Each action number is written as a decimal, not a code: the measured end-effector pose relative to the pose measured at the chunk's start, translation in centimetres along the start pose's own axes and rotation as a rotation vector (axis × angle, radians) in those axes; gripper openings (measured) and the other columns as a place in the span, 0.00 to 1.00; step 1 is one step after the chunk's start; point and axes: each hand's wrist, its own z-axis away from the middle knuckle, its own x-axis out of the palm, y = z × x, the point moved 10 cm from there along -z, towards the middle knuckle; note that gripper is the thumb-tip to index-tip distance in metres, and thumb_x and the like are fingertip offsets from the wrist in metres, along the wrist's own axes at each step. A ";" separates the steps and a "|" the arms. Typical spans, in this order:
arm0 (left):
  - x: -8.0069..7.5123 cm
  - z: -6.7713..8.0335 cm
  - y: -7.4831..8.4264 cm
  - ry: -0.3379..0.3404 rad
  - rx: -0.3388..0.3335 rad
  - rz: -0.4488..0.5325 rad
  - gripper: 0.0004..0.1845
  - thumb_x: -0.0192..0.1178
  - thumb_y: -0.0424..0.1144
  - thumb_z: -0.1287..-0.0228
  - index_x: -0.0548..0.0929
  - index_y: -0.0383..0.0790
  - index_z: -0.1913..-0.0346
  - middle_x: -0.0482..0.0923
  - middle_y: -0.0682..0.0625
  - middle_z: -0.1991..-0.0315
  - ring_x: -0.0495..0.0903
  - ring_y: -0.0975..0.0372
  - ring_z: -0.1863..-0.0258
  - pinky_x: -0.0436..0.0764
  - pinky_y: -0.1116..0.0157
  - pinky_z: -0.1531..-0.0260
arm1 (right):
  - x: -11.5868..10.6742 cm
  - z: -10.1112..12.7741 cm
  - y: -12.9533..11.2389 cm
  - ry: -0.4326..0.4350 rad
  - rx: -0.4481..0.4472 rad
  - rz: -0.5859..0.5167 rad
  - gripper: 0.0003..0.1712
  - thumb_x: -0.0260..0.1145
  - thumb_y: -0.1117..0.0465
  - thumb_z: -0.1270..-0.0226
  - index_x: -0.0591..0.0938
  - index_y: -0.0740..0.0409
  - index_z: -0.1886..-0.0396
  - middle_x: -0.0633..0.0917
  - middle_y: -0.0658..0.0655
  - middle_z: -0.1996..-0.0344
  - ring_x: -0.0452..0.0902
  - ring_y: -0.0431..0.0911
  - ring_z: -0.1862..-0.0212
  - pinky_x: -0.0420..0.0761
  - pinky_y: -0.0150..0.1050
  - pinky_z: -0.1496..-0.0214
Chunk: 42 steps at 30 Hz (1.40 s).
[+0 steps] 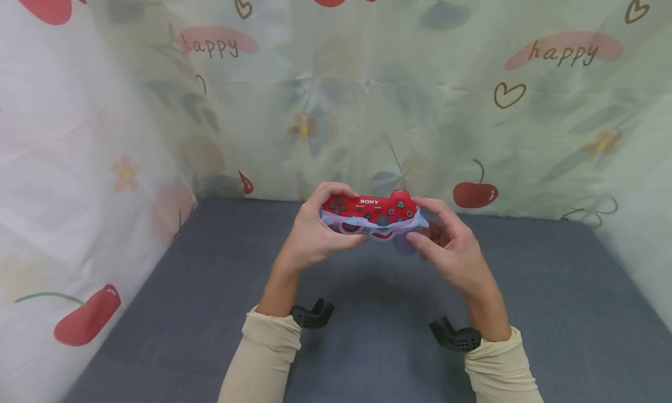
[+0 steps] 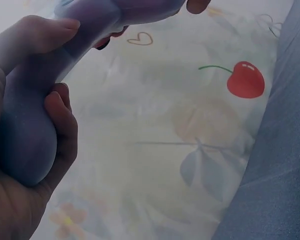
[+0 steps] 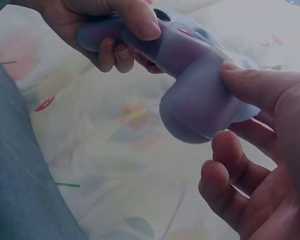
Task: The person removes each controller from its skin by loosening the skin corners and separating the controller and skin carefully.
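A red game controller (image 1: 362, 209) marked SONY is held up above the table, its button face showing. A translucent bluish-purple silicone cover (image 3: 200, 102) wraps its underside and handles; the upper right part of the red shell stands outside the cover. My left hand (image 1: 315, 225) grips the controller's left end through the cover, thumb along the near side and fingers curled beneath. With thumb and index finger, my right hand (image 1: 454, 248) pinches the cover's edge at the right end. Its other fingers are bent below the right handle, apart from it in the right wrist view.
A dark grey cloth-covered table (image 1: 378, 344) lies under both hands. Pale printed curtains (image 1: 341, 100) with cherries and flowers hang behind and along the sides. Black camera mounts (image 1: 312, 314) are worn at both wrists, by the beige sleeves (image 1: 262, 356).
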 end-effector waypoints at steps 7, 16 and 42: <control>0.1 0.0 -0.1 0.020 -0.008 0.008 0.31 0.77 0.29 0.48 0.77 0.54 0.43 0.72 0.54 0.41 0.80 0.55 0.45 0.88 0.56 0.55 | -0.4 0.1 0.6 0.015 0.022 -0.046 0.28 0.67 0.80 0.38 0.71 0.66 0.40 0.78 0.47 0.53 0.77 0.41 0.70 0.79 0.32 0.71; 0.7 -0.3 -0.2 0.021 0.010 -0.009 0.31 0.78 0.29 0.51 0.79 0.52 0.44 0.74 0.53 0.46 0.81 0.56 0.48 0.88 0.59 0.57 | -0.8 0.4 1.0 -0.086 0.008 -0.007 0.16 0.65 0.77 0.34 0.79 0.61 0.48 0.77 0.47 0.56 0.76 0.42 0.73 0.81 0.34 0.70; 0.7 -0.5 -1.2 0.115 -0.021 0.047 0.31 0.77 0.29 0.48 0.77 0.50 0.42 0.76 0.49 0.45 0.82 0.53 0.53 0.89 0.60 0.60 | -0.2 0.2 1.9 0.058 0.063 -0.088 0.18 0.71 0.79 0.42 0.78 0.66 0.53 0.80 0.47 0.61 0.83 0.42 0.70 0.87 0.33 0.66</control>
